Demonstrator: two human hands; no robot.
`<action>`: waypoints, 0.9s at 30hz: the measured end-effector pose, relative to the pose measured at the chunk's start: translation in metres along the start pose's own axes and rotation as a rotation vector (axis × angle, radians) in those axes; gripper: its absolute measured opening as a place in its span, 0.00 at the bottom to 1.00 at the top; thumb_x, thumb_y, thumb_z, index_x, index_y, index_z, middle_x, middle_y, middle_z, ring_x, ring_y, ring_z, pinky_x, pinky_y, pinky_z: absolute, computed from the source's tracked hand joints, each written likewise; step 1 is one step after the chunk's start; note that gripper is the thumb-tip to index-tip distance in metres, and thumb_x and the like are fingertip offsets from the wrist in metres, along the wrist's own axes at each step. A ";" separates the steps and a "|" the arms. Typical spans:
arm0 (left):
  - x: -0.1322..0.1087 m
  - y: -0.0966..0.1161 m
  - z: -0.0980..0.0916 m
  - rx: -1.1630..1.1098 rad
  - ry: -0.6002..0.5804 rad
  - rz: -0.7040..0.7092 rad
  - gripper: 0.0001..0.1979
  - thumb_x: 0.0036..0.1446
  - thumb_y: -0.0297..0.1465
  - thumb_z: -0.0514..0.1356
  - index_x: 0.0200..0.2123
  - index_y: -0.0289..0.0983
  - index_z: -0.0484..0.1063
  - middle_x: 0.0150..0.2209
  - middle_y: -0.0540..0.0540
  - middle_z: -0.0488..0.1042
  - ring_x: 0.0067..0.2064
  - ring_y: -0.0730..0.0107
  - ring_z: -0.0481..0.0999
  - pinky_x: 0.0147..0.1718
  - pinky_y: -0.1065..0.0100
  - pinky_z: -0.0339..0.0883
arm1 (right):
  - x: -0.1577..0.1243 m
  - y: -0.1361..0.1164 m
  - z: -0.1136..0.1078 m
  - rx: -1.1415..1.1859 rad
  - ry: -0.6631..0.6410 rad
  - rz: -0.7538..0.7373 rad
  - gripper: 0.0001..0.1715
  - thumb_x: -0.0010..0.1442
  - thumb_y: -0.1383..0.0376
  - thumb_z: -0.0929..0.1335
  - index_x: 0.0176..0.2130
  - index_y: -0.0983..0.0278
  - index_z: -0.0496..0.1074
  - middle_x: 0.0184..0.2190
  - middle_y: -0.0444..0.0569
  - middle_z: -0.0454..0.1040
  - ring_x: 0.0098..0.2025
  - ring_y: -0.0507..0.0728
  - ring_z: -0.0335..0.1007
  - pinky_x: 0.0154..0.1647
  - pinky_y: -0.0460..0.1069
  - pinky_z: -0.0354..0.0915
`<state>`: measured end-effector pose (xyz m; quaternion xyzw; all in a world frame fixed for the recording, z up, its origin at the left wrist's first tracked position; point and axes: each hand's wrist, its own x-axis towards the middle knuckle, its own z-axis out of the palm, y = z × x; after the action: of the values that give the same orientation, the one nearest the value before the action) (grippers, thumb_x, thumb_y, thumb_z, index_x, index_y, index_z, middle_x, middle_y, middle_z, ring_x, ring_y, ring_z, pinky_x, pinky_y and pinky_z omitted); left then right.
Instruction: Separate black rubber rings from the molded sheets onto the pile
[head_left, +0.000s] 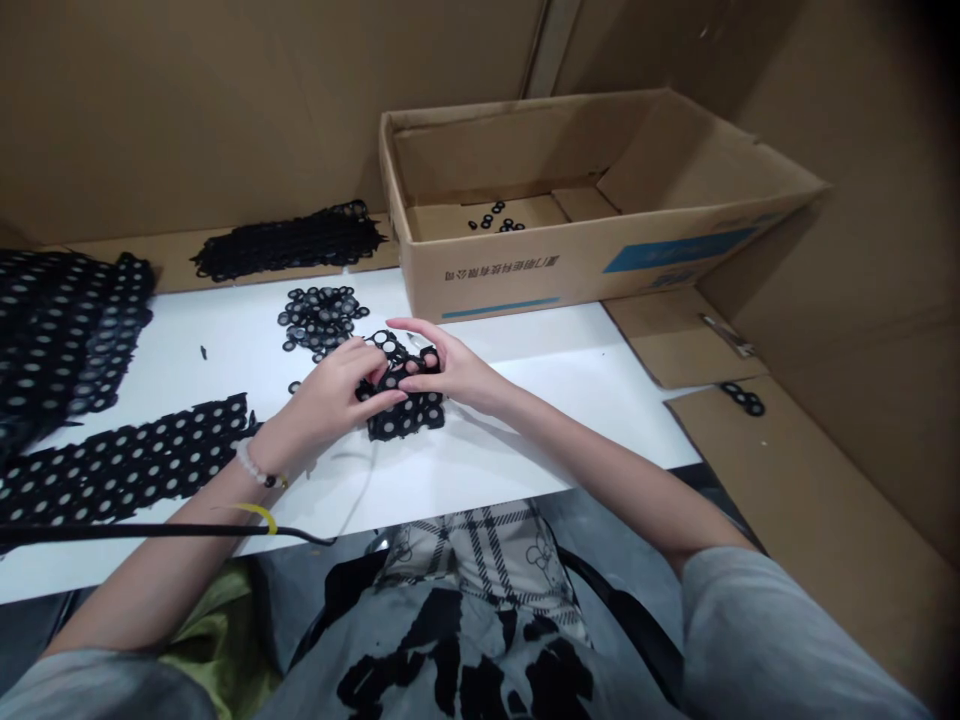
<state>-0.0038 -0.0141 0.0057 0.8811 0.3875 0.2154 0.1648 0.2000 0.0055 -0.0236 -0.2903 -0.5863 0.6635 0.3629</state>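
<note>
Black rubber ring strip (405,415) is pinched right between my hands, lol: left hand (330,395) curls closed over its near edge, right hand (450,365) has fingertips (412,368) gripping the top, and the lower end sits on the white table (510,440).

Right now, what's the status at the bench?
Left hand, right hand both gripping black ring strip. Loose black rings piled just beyond left hand.
</note>
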 end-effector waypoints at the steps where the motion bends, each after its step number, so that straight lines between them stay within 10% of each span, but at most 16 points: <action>1: 0.000 0.000 0.000 0.000 0.006 0.008 0.16 0.63 0.39 0.57 0.26 0.39 0.57 0.27 0.50 0.63 0.34 0.65 0.63 0.33 0.64 0.59 | 0.000 0.000 0.001 0.018 -0.016 -0.007 0.44 0.46 0.64 0.76 0.60 0.57 0.61 0.48 0.48 0.71 0.40 0.53 0.69 0.50 0.53 0.69; 9: -0.001 -0.009 -0.004 0.167 0.173 0.023 0.14 0.62 0.35 0.57 0.27 0.40 0.57 0.26 0.50 0.63 0.32 0.66 0.62 0.31 0.64 0.58 | -0.001 -0.002 0.000 0.003 0.046 0.034 0.48 0.46 0.64 0.76 0.62 0.56 0.58 0.44 0.46 0.71 0.41 0.54 0.70 0.51 0.54 0.69; 19: -0.002 -0.001 -0.004 0.052 0.068 0.133 0.12 0.63 0.34 0.55 0.27 0.39 0.63 0.26 0.48 0.68 0.34 0.64 0.63 0.36 0.62 0.62 | -0.003 -0.003 0.005 0.072 0.031 -0.007 0.44 0.45 0.64 0.77 0.57 0.57 0.60 0.39 0.43 0.71 0.40 0.53 0.70 0.50 0.53 0.69; 27: 0.002 -0.016 -0.001 0.009 0.292 -0.162 0.16 0.65 0.34 0.50 0.24 0.39 0.65 0.25 0.47 0.70 0.34 0.64 0.67 0.35 0.62 0.61 | 0.002 0.003 0.001 0.009 0.169 0.042 0.33 0.47 0.62 0.75 0.50 0.56 0.63 0.29 0.40 0.67 0.38 0.57 0.71 0.46 0.55 0.68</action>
<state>-0.0131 -0.0023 -0.0009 0.8070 0.4781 0.3255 0.1195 0.1980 0.0069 -0.0260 -0.3558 -0.5443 0.6467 0.3986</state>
